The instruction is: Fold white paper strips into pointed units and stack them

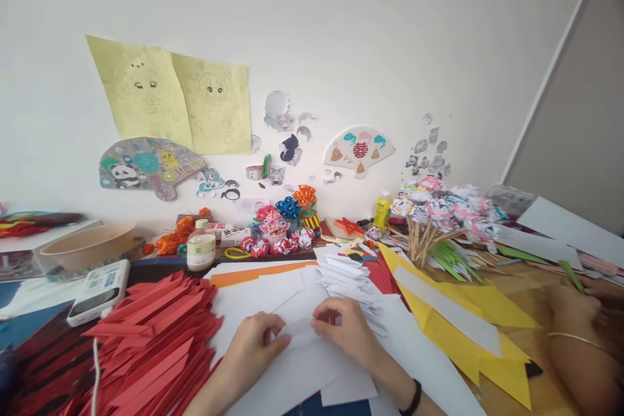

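Fingers of left hand (253, 338) and right hand (348, 331) pinch white paper piece (302, 333); red strips (151, 331) left, folded white stack (348, 279) behind.

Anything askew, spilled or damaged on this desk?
Nothing spilled or damaged. The desk is cluttered: red paper strips lie fanned in a loose heap, the bottle stands upright. Left hand and right hand press a white paper piece.

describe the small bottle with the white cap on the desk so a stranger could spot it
Start at the big pile of folded red paper strips on the desk's left. Just behind it stands the small pale bottle with a white cap, right of the tan bowl. It alone is pale with a label; the other bottle is yellow.
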The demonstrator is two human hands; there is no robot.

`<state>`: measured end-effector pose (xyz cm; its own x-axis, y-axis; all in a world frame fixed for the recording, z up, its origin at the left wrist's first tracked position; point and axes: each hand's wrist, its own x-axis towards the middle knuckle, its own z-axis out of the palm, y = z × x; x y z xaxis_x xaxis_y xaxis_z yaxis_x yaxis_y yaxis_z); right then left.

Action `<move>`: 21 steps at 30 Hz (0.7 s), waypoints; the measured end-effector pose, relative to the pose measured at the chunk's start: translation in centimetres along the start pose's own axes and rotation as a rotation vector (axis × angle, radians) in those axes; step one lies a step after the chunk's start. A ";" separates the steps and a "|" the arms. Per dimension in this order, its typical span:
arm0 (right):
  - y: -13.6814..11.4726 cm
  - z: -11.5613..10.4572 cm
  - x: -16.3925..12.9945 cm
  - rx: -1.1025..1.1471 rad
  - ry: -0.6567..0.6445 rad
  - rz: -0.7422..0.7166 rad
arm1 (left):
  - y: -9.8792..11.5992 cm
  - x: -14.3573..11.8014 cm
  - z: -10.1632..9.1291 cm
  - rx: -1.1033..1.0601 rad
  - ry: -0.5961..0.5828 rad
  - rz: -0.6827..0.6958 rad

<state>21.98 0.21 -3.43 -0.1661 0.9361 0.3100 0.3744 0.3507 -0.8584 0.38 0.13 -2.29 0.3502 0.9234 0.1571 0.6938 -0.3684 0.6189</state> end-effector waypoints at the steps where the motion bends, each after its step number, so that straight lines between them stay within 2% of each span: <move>1: 0.0 0.1 -0.1 -0.033 -0.016 0.015 | -0.1 0.0 0.0 0.013 0.014 0.005; 6: 0.4 0.5 -0.3 -0.078 -0.053 0.064 | -0.1 -0.2 0.0 0.019 0.023 0.016; 21: 1.1 0.8 -0.1 -0.210 -0.064 0.010 | -0.6 0.1 0.4 -0.004 0.074 0.032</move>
<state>21.71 0.43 -4.69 -0.2160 0.9385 0.2695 0.5574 0.3451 -0.7551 0.24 0.37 -2.93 0.3245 0.9166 0.2335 0.6805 -0.3976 0.6154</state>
